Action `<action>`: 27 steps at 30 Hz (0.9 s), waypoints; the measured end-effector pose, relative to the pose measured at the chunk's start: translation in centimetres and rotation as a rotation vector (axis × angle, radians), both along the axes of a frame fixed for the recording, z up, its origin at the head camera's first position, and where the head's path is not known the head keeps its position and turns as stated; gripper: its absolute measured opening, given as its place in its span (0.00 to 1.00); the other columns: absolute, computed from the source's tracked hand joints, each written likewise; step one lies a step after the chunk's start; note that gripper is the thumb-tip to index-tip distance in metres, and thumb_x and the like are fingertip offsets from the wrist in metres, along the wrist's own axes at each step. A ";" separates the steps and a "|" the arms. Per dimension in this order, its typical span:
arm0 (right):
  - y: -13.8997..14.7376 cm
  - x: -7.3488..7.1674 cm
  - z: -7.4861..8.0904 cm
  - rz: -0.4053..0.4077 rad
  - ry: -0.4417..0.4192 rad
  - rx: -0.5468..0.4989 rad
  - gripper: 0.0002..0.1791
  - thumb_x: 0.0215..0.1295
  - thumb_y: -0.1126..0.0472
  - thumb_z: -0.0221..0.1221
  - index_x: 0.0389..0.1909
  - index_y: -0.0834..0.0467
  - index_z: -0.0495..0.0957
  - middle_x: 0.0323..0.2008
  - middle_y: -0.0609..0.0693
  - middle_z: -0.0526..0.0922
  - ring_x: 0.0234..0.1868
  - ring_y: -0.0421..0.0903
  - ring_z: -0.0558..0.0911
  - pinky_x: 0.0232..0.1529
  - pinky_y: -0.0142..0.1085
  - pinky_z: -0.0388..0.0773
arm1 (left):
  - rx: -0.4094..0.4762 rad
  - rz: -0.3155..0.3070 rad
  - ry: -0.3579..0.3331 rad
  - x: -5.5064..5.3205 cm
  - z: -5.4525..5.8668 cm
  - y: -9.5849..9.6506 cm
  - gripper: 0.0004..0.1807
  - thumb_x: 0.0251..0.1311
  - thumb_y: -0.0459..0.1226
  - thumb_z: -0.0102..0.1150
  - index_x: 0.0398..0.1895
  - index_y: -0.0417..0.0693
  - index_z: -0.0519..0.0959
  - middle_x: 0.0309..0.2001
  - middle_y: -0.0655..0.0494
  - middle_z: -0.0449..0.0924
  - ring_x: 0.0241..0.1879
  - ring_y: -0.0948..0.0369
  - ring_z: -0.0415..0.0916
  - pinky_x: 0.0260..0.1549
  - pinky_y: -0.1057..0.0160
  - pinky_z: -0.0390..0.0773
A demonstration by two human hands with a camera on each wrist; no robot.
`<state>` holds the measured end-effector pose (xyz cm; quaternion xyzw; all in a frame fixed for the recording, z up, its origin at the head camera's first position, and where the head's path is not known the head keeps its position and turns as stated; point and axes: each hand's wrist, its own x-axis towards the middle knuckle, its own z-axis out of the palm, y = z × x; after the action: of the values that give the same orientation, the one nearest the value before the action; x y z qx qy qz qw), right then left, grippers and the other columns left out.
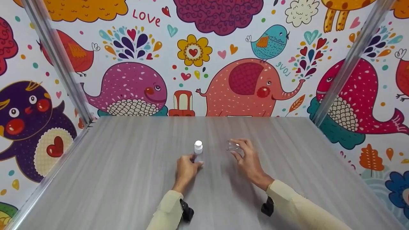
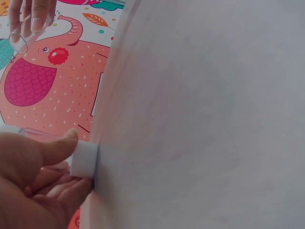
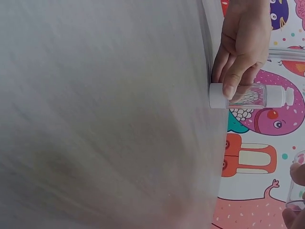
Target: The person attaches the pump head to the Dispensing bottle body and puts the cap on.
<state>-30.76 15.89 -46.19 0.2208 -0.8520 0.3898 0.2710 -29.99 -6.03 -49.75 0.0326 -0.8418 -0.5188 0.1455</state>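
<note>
A small clear pump bottle [image 1: 198,148] with a white top and white base stands upright near the middle of the table. My left hand [image 1: 186,167] grips its lower part, thumb on the near side; the right wrist view shows the clear body of the bottle [image 3: 257,97] above the fingers. To the right, raised over the table, my right hand [image 1: 250,161] pinches a clear hollow cap [image 1: 232,146] between thumb and fingers. In the left wrist view that cap [image 2: 19,43] shows a round open rim. Cap and bottle are apart.
The grey wood-grain table [image 1: 127,179] reaches back to a wall printed with cartoon animals [image 1: 137,86]. Metal posts [image 1: 60,64] rise at both back corners. A black strap piece [image 1: 187,210] sits at each wrist.
</note>
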 end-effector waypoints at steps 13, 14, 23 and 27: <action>-0.6 -0.1 0.2 -0.001 -0.061 -0.019 0.23 0.61 0.68 0.67 0.57 0.58 0.74 0.51 0.58 0.79 0.54 0.55 0.80 0.55 0.49 0.79 | 0.014 0.001 0.000 0.0 0.0 0.0 0.12 0.50 0.27 0.71 0.38 0.29 0.85 0.34 0.41 0.87 0.30 0.59 0.77 0.33 0.58 0.79; -0.6 -0.1 0.2 0.001 -0.064 -0.019 0.22 0.61 0.68 0.66 0.56 0.58 0.74 0.51 0.58 0.79 0.54 0.56 0.80 0.55 0.49 0.79 | 0.016 0.004 -0.006 0.0 0.0 0.0 0.12 0.50 0.27 0.71 0.38 0.29 0.85 0.34 0.41 0.87 0.30 0.60 0.77 0.33 0.59 0.79; -0.6 -0.3 0.2 0.019 -0.025 -0.002 0.21 0.60 0.69 0.67 0.53 0.57 0.76 0.50 0.54 0.81 0.54 0.50 0.81 0.54 0.50 0.79 | 0.000 0.018 -0.007 -0.2 0.1 0.1 0.10 0.49 0.28 0.73 0.35 0.32 0.86 0.32 0.44 0.87 0.29 0.61 0.75 0.31 0.60 0.77; -0.8 -0.3 0.2 0.021 -0.024 0.022 0.20 0.62 0.67 0.66 0.54 0.57 0.76 0.51 0.52 0.81 0.54 0.48 0.81 0.54 0.48 0.80 | 0.006 0.016 -0.019 -0.2 0.0 0.0 0.09 0.50 0.28 0.73 0.34 0.32 0.85 0.29 0.46 0.85 0.27 0.61 0.73 0.29 0.62 0.74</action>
<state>-31.07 15.12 -45.95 0.2278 -0.8571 0.3858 0.2543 -30.20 -6.03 -49.73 0.0446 -0.8414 -0.5197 0.1413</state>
